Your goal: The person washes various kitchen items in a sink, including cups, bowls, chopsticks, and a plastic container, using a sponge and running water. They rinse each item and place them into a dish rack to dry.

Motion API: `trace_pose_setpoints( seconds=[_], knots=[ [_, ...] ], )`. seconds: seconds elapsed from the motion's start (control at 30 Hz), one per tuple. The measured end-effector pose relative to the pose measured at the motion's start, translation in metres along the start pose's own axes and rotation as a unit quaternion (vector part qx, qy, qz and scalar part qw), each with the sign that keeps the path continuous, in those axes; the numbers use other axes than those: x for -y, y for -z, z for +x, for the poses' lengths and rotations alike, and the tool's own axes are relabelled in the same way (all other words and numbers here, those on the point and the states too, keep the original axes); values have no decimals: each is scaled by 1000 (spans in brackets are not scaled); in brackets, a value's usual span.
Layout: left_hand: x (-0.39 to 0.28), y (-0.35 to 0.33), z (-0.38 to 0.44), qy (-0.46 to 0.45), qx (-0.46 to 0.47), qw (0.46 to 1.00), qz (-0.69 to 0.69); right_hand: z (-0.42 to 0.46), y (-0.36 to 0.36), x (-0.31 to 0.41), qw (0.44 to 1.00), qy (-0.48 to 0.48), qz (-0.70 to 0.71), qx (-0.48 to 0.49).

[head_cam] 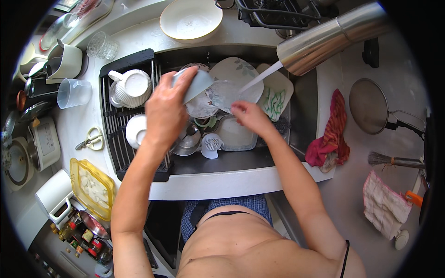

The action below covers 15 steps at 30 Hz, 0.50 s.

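Observation:
My left hand [168, 107] holds a pale blue cup-like vessel [197, 85], tilted over the left half of the dark sink [222, 166]. Loosely curled, my right hand [252, 117] hovers by the front edge of a leaf-patterned white plate [236, 74]; I see nothing in its fingers. From the metal faucet [313, 45], water [259, 79] runs onto that plate. A second plate [285, 81] carries a green-and-white cloth [274, 103]. Nearer me sit a clear rectangular container [238, 133], a small white ribbed cup [211, 146] and a metal bowl [187, 148].
A roll-out rack [116, 139] over the sink's left side bears an upturned ribbed white mug [135, 85] and a white cup [136, 130]. Kitchen scissors [91, 140] and a yellow container [109, 191] lie left. A red cloth [332, 128] and strainer [368, 106] are right. A large bowl [191, 19] stands behind.

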<state>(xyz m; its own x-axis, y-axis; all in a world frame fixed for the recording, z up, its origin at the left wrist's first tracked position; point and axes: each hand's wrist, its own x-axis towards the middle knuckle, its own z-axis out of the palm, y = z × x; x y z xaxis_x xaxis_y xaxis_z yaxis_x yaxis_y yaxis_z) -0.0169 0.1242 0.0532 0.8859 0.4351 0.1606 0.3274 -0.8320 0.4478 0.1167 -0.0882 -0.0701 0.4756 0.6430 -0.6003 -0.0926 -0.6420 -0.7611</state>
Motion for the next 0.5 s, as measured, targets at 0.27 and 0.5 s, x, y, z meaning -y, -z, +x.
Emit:
trace_pose_setpoints(
  seconds=[0.27, 0.5],
  knots=[
    [74, 73, -81, -29, -135, 984, 109, -3, -97, -43, 929, 80, -355, 71],
    [122, 60, -138, 104, -171, 970, 141, -15, -76, -13, 953, 21, -301, 26]
  ],
)
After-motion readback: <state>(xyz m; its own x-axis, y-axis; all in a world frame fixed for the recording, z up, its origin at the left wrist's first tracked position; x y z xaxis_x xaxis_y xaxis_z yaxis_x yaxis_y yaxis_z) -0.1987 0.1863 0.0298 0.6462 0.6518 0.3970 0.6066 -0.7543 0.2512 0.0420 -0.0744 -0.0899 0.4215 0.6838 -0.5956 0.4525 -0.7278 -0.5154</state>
